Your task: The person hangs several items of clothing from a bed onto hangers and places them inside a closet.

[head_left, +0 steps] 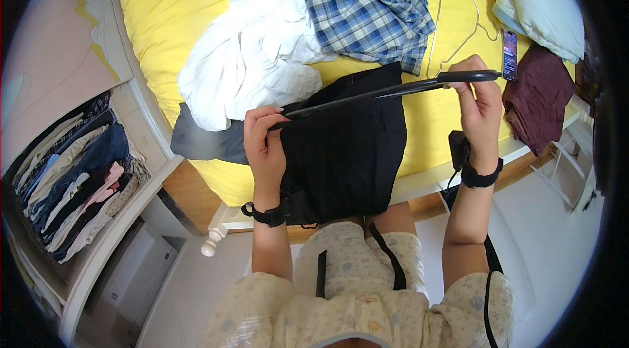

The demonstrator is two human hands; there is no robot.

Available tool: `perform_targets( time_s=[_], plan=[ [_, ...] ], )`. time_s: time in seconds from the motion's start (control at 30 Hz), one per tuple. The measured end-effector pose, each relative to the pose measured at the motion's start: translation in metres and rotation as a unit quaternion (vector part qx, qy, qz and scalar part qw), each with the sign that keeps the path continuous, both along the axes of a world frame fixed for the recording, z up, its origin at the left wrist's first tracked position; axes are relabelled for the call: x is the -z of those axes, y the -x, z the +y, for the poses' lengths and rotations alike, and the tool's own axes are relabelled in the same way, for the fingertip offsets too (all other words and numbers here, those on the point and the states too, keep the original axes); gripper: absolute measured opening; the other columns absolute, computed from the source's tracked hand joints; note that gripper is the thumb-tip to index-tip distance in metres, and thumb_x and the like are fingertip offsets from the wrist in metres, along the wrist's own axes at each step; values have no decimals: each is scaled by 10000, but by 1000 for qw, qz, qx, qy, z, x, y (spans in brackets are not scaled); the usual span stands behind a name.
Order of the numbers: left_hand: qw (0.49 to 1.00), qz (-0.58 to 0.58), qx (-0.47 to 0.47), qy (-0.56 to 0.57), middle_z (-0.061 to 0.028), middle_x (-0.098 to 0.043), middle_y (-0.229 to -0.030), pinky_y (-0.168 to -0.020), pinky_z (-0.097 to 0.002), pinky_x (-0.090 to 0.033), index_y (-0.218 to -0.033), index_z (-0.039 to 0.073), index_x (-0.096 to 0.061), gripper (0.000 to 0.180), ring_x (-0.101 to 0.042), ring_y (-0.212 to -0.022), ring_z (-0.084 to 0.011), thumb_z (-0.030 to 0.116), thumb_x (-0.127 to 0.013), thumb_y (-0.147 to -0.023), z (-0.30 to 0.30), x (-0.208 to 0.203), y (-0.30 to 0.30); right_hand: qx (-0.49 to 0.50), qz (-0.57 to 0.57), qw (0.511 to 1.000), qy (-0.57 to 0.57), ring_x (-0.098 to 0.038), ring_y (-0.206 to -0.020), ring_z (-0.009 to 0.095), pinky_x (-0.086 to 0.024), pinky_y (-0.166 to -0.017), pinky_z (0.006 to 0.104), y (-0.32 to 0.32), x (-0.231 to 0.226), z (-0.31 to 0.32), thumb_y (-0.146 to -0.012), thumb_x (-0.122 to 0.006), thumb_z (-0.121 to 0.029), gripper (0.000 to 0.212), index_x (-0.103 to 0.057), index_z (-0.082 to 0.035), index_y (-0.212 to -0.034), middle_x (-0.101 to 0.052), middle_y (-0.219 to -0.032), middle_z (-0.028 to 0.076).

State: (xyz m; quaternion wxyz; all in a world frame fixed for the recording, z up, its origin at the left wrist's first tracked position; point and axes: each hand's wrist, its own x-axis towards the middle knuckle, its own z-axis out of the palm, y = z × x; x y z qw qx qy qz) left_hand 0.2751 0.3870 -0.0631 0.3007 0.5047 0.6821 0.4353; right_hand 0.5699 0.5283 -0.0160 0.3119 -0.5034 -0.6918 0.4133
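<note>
A long, narrow, glossy black strip [367, 96] spans the space between my hands, slanting up toward the right; whether it is a belt or a hanger seen edge-on, I cannot tell. My left hand [265, 135] has its fingers closed round the left end. At the thicker right end, my right hand [479, 96] pinches it between thumb and fingers. Beneath the strip a black garment [344, 158] is spread over the near edge of the bed, its lower end close to my legs. I cannot tell whether garment and strip touch.
On the yellow bedsheet [154, 14] lie white bedding or cloth [262, 40], a blue plaid shirt [367, 4], a dark grey garment [206, 138], wire hangers [473, 20], a phone [509, 53], a maroon garment [540, 96] and a pale pillow [544, 1]. Clothes [78, 178] fill an open cabinet leftward.
</note>
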Motion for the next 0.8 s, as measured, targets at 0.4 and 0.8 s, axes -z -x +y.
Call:
perform_targets(
  time_s=[0.4,0.8],
  plan=[
    [997,-41,65,31,-119,-592,-903,-742,-288,-449,-888,-6,-617,214,-576,-826,-232,-115,-479,-767,4,-6,-16,-127,-16,992,5,-496,-711,264,-396,-650,327,51,16,-4,-749,-604,32,81,-590,-14,-814,-563,-749,94],
    [996,60,-48,53,-154,-614,-904,-741,-336,-463,-1021,-19,-577,141,-593,-822,-314,12,-561,-885,0,3,-14,-5,47,999,-19,-554,-876,283,-406,-834,336,84,46,-49,-785,-693,-71,163,-599,-36,-913,-605,-903,77]
  ],
)
